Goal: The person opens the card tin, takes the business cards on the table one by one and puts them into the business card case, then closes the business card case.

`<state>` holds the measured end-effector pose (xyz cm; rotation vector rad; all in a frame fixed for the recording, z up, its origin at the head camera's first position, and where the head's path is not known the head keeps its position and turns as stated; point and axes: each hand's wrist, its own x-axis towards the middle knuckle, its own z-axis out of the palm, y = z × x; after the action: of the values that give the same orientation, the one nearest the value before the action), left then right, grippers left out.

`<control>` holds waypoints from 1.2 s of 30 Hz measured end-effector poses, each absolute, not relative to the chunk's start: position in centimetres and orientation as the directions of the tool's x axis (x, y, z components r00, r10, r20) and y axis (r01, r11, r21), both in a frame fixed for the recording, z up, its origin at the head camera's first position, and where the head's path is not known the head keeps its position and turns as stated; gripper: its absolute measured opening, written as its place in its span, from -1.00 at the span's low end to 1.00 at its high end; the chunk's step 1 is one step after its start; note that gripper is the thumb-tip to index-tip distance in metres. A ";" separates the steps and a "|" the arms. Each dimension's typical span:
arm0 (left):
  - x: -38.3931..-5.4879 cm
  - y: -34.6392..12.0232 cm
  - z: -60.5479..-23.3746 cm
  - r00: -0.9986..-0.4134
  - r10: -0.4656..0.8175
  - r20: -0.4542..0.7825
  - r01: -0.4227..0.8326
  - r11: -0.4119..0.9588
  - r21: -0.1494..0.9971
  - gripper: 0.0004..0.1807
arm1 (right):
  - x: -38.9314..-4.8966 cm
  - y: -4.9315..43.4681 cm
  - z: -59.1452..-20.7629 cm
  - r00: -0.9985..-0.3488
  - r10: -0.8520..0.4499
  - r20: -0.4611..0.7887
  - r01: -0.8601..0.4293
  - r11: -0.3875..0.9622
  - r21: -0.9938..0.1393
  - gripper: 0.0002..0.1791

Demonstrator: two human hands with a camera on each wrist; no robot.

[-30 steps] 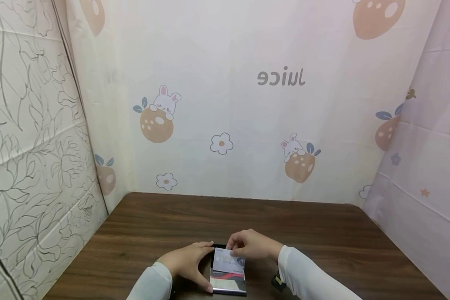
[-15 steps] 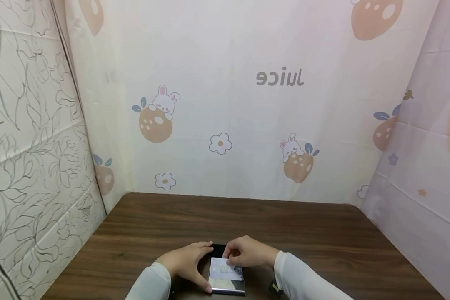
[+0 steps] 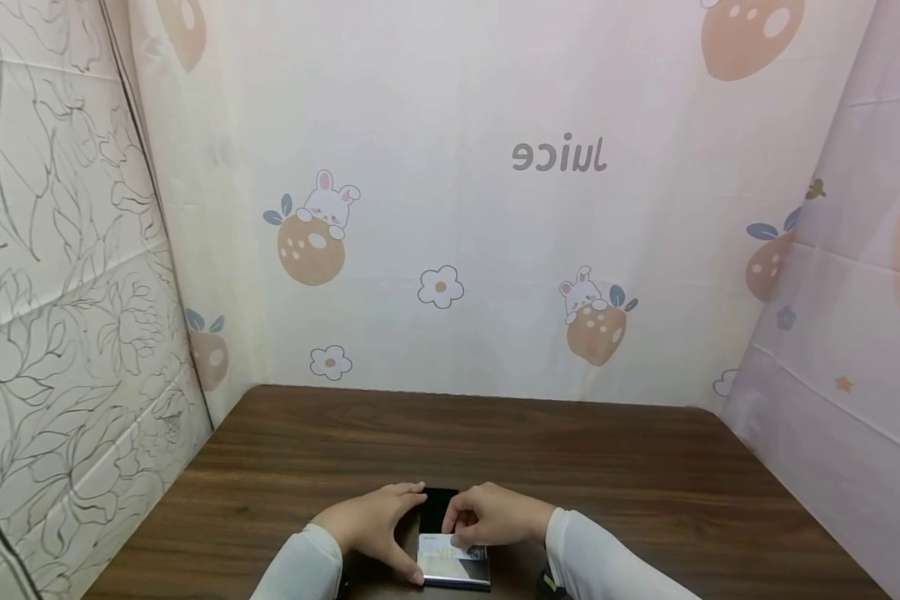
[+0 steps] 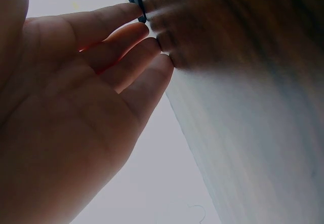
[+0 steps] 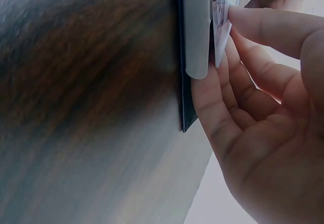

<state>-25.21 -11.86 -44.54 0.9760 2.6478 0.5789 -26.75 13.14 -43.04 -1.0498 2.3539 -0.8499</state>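
On the table lies a card holder (image 3: 456, 581) with a silvery metal body and a black flap (image 3: 437, 505) folded back towards the far side. My right hand (image 3: 501, 513) pinches a pale printed card (image 3: 437, 547) between thumb and fingers, over the holder's body. In the right wrist view the card (image 5: 221, 46) stands close beside the pale metal edge (image 5: 196, 36). My left hand (image 3: 375, 525) rests along the holder's left side, thumb at the near corner and forefinger at the flap. The left wrist view shows the left hand's fingers (image 4: 136, 64) nearly straight, one touching the dark flap edge.
A dark wood-grain table (image 3: 307, 433) extends beyond the hands. Behind it hangs a pale printed curtain (image 3: 435, 208); a floral sheet (image 3: 75, 292) hangs at the left. A dark wrist strap piece (image 3: 549, 582) sits by the right sleeve.
My right hand has moved the card nearer to me, down along the holder, so less of the holder's printed front shows and more of the black flap is uncovered. The left hand keeps its place.
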 end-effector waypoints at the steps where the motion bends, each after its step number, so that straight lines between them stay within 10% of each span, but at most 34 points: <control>1: -25.2 -11.9 -44.5 -0.741 0.663 -0.104 0.558 0.695 0.453 0.12 | -26.7 13.1 -43.0 -0.624 -0.770 -0.128 -0.512 0.528 -0.678 -0.91; 36: -24.9 -11.9 -44.3 -0.744 0.661 -0.094 0.555 0.691 0.463 0.11 | -26.5 15.2 -43.3 -0.582 -0.811 -0.056 -0.508 0.416 -0.755 -0.87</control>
<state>-24.93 -11.89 -44.33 0.9717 2.6490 0.6026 -26.54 15.19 -43.32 -1.1250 2.2611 -0.9937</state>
